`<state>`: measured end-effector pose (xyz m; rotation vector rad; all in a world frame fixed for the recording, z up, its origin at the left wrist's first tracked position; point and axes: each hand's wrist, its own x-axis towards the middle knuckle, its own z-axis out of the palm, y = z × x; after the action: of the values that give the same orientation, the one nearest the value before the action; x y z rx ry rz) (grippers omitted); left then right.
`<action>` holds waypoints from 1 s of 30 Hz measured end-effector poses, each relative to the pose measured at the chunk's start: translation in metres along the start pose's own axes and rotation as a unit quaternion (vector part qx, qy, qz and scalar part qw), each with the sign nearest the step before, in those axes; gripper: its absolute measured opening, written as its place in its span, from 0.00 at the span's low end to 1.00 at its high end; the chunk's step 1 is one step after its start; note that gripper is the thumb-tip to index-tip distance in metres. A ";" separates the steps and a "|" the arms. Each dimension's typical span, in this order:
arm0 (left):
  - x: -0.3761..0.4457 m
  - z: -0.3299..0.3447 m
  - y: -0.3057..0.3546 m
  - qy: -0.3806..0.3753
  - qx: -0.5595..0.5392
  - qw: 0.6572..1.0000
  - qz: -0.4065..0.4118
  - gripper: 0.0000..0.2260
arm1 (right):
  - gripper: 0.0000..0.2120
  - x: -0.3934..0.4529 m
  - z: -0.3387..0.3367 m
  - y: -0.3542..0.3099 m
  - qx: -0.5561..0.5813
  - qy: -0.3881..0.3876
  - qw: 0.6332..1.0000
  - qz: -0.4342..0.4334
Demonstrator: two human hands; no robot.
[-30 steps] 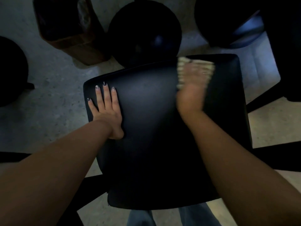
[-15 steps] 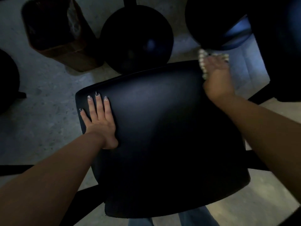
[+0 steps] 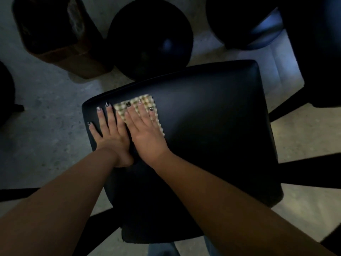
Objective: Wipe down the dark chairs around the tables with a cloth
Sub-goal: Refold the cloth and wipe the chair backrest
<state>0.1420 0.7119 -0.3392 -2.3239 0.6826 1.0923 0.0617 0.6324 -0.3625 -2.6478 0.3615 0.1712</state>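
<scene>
Dim, speckled grey flooring [image 3: 46, 115] surrounds a cluster of dark seating, with a brown bin [image 3: 60, 43] at the upper left and round dark stools [image 3: 150, 39] beyond the near chair. Directly below the camera sits the dark chair [image 3: 203, 126], its smooth padded seat facing up. Judging by the layout, the step in hand is wiping this seat top, with the pass now at its far left corner. The right hand [image 3: 145, 130] lies flat on the cloth [image 3: 140, 108], a pale checked piece spread on the seat, fingers [image 3: 132, 113] straight and only slightly apart, pressing it down rather than gripping it; cloth edges show beyond the fingertips and along the hand's right side. The left hand [image 3: 108, 133] rests palm-down just beside it, fingers extended and a little spread near the seat's left edge, holding nothing, apparently steadying the chair. The two hands touch or nearly touch along their inner sides. The next move likely calls for sweeping the cloth back across the uncovered right and near parts of the seat, keeping even downward pressure so it does not bunch up.
</scene>
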 end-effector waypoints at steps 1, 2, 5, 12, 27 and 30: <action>0.000 0.000 0.000 -0.002 -0.001 1.000 -0.001 0.72 | 0.28 -0.002 -0.006 0.011 0.002 -0.004 1.000 -0.023; -0.001 0.000 0.000 -0.001 -0.006 1.000 -0.001 0.73 | 0.26 -0.007 -0.013 0.025 0.009 -0.008 0.999 -0.042; -0.004 0.000 0.000 0.006 -0.015 1.000 0.007 0.73 | 0.26 -0.029 -0.044 0.083 0.014 0.039 0.999 0.004; -0.009 -0.004 0.002 0.002 -0.009 1.000 0.008 0.70 | 0.38 -0.081 -0.072 0.172 -0.015 0.171 0.915 0.366; -0.010 -0.004 0.003 0.014 -0.010 1.000 0.007 0.70 | 0.27 -0.075 -0.033 0.099 -0.009 0.088 0.994 0.058; -0.009 -0.004 0.002 0.019 -0.016 1.000 0.014 0.70 | 0.38 -0.106 -0.057 0.166 -0.035 0.112 0.955 0.273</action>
<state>0.1379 0.7103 -0.3297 -2.3739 0.7196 1.0828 -0.0827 0.4876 -0.3635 -2.5744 1.1813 0.0536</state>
